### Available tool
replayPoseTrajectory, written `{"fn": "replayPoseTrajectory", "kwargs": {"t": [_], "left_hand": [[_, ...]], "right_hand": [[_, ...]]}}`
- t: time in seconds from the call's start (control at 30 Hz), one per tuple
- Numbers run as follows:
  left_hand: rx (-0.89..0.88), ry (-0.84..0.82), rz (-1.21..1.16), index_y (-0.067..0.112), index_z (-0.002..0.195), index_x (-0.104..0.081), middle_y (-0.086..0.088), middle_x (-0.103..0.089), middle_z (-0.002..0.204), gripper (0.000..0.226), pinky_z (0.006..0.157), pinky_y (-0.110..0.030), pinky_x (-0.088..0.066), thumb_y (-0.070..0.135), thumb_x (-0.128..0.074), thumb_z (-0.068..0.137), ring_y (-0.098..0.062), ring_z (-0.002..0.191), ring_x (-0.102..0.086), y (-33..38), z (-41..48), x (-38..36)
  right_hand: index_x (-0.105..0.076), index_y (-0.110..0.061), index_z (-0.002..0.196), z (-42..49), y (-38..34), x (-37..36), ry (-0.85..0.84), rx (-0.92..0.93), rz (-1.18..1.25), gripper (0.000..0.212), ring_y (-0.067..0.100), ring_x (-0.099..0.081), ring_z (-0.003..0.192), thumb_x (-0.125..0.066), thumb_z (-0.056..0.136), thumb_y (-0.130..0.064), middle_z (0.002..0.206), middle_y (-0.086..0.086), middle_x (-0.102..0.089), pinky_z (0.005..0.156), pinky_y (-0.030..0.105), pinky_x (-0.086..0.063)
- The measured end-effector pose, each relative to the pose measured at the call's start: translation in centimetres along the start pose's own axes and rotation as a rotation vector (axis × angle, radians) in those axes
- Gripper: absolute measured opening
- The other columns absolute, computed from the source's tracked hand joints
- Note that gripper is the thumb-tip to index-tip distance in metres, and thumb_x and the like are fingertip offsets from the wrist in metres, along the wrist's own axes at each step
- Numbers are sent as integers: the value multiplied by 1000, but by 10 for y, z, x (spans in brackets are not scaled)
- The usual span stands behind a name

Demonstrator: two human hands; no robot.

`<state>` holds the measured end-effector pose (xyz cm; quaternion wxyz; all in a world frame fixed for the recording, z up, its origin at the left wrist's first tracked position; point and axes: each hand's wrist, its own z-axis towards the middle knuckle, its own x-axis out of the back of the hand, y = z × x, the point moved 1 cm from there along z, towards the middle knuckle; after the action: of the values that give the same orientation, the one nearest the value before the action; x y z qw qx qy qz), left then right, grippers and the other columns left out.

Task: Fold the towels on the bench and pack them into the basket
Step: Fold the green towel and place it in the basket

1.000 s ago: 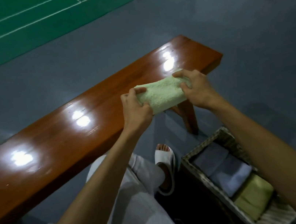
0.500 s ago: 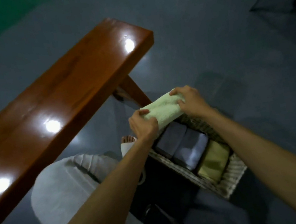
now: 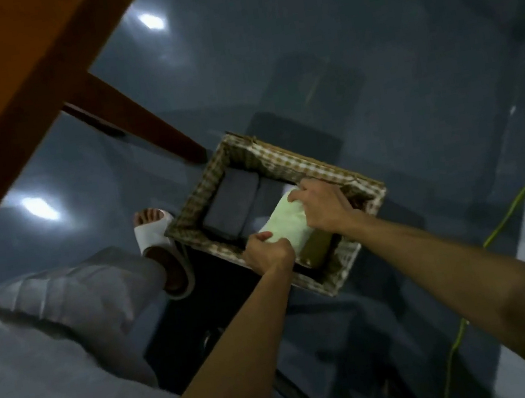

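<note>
A folded pale green towel (image 3: 287,224) is held low inside the wicker basket (image 3: 303,162) on the floor. My left hand (image 3: 268,256) grips its near end and my right hand (image 3: 321,205) grips its far end. The towel lies over the middle of the basket, between a folded grey towel (image 3: 231,205) on the left and an olive-yellow folded towel (image 3: 318,248) on the right. A second grey towel (image 3: 269,194) is partly hidden under the green one.
The wooden bench (image 3: 14,72) fills the upper left, its leg (image 3: 134,126) slanting down beside the basket. My knee and my foot in a white slipper (image 3: 159,245) sit left of the basket. A green cord (image 3: 496,225) runs along the floor at the right.
Both hands have carried the green towel off the bench, down and into the basket. The view has swung down toward the floor.
</note>
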<state>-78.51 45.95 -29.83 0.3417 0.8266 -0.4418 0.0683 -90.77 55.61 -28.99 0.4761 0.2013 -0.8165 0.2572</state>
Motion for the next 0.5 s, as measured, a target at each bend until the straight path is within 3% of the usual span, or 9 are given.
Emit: {"fn": "replayPoseTrajectory", "kwargs": {"t": [0.13, 0.27, 0.4, 0.5], "left_hand": [[-23, -39, 17, 14, 95, -71, -19, -64, 125, 29, 101, -40, -52, -7, -65, 76, -37, 119, -60, -19, -22, -32], [-22, -158, 76, 12, 113, -68, -16, -58, 136, 35, 103, -33, -48, -4, -61, 83, -34, 125, -57, -25, -26, -46], [6, -469, 277, 5, 142, -47, -20, -50, 145, 73, 108, -45, -48, 26, -68, 75, -36, 128, -54, -34, -13, -51], [-165, -540, 628, 6, 153, -27, -24, -31, 154, 78, 113, -43, -39, 23, -67, 88, -40, 138, -40, -31, -15, -53]], "right_hand": [[-59, -21, 139, -7, 35, -25, -110, -58, -35, 54, 34, -53, 128, -68, 87, -16, 140, 14, -54, 105, 46, -47], [-58, -20, 137, 0, 50, -32, -127, -81, -73, 51, 34, -57, 119, -65, 88, -8, 136, 13, -54, 93, 45, -52], [-56, -10, 132, 14, 50, -44, -107, -55, -147, 44, 38, -57, 116, -61, 89, -1, 134, 19, -53, 85, 45, -54], [-48, -8, 144, 21, 47, -53, -100, -53, -150, 55, 44, -53, 123, -57, 90, 2, 139, 24, -49, 96, 50, -50]]}}
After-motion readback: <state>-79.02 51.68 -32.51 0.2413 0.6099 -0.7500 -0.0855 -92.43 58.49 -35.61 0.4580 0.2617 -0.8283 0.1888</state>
